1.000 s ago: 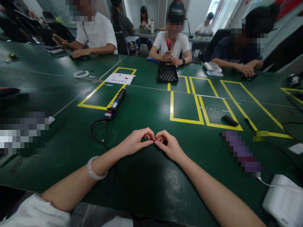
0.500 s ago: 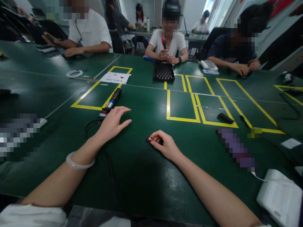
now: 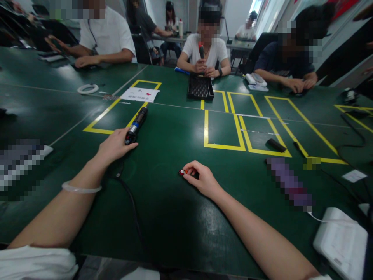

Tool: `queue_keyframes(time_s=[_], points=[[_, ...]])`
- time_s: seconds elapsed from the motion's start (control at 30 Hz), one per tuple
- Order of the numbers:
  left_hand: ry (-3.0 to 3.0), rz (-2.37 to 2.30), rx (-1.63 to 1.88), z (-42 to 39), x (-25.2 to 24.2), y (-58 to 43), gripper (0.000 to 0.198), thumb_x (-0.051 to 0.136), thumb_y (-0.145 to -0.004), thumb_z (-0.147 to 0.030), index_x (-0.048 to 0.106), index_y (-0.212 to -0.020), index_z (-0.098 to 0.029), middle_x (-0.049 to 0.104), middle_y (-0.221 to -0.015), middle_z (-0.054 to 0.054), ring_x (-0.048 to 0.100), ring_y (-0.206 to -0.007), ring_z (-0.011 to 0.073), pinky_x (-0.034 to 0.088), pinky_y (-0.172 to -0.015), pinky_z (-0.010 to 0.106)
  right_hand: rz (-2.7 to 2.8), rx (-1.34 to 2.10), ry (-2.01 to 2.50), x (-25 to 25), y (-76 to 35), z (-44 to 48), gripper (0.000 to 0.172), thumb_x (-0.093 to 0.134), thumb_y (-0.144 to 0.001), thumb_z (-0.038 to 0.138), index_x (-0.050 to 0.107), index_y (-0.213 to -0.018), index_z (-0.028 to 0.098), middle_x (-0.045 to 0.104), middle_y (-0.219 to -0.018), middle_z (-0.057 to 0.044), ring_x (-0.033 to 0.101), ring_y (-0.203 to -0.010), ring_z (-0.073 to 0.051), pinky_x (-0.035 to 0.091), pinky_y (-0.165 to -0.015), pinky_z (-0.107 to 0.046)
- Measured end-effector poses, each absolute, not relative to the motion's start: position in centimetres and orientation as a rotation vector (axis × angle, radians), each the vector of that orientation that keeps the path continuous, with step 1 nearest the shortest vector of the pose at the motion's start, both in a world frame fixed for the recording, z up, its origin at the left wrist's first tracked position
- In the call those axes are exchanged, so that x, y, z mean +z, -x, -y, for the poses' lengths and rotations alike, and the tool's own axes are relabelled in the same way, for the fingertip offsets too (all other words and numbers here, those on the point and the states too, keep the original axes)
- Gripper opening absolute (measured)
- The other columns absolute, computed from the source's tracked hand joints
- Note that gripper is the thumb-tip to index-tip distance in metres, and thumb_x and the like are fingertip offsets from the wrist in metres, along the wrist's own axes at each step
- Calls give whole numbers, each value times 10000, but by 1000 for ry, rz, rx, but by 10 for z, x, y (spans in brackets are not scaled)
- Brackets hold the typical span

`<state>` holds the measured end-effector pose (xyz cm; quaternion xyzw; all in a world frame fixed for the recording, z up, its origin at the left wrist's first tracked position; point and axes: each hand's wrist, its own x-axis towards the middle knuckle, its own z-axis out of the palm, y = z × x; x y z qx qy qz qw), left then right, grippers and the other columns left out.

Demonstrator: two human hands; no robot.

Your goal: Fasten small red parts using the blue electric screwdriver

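Note:
My right hand [image 3: 202,179] rests low over the green table, thumb and fingers pinching a small red and orange piece [image 3: 182,172] with a bit of white on it. The fingers cover most of that piece, so its kind does not show. My left hand [image 3: 115,146], a pale bangle on its wrist, is at the near end of a black cylindrical power tool [image 3: 138,122] with a blue band, which resembles an electric screwdriver. Its thumb stands apart from the fingers, whose tips are partly hidden beside the tool. A black cable [image 3: 129,194] runs from there toward the table's near edge.
Yellow tape [image 3: 224,147] marks rectangles on the table. A printed sheet [image 3: 140,94] and a white tape roll [image 3: 88,89] lie left; a black tray [image 3: 200,88] stands before a co-worker. At right are a black piece [image 3: 276,145] and a white box [image 3: 340,241].
My left hand has moved left and down from above the tool to its near end. My right hand keeps its pinch on the small piece and has barely moved.

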<state>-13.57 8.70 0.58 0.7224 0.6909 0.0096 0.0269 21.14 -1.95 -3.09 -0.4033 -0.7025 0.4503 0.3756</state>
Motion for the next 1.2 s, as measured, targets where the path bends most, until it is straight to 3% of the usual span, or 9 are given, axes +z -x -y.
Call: queue_keyframes(time_s=[0.27,0.63,1.2], points=[[-2275,-2060,-33,-89,7,135,642,580,-834,-463,454,-1320,-62,543,-1158,171,534,-1058,280,448,-908,368,1810,1125,1043,-30,-212,19,94,633,-844,177,629,-935,198,636,-863,-10,599,-751,-131,458,-698,-266],[-2246,-2163,63,-64,2,97,733,531,-799,-553,415,-1383,-125,510,-1246,196,571,-1075,350,496,-815,416,1826,1105,1039,-34,-211,19,96,632,-855,185,630,-949,205,637,-889,-13,602,-774,-137,457,-707,-272],[-2522,-1782,172,-1,7,8,641,526,-834,-434,378,-1390,-152,515,-1241,149,547,-1078,287,526,-776,359,1802,972,1034,-34,-210,19,76,594,-854,167,553,-906,204,582,-852,-10,560,-717,-134,445,-664,-263]])
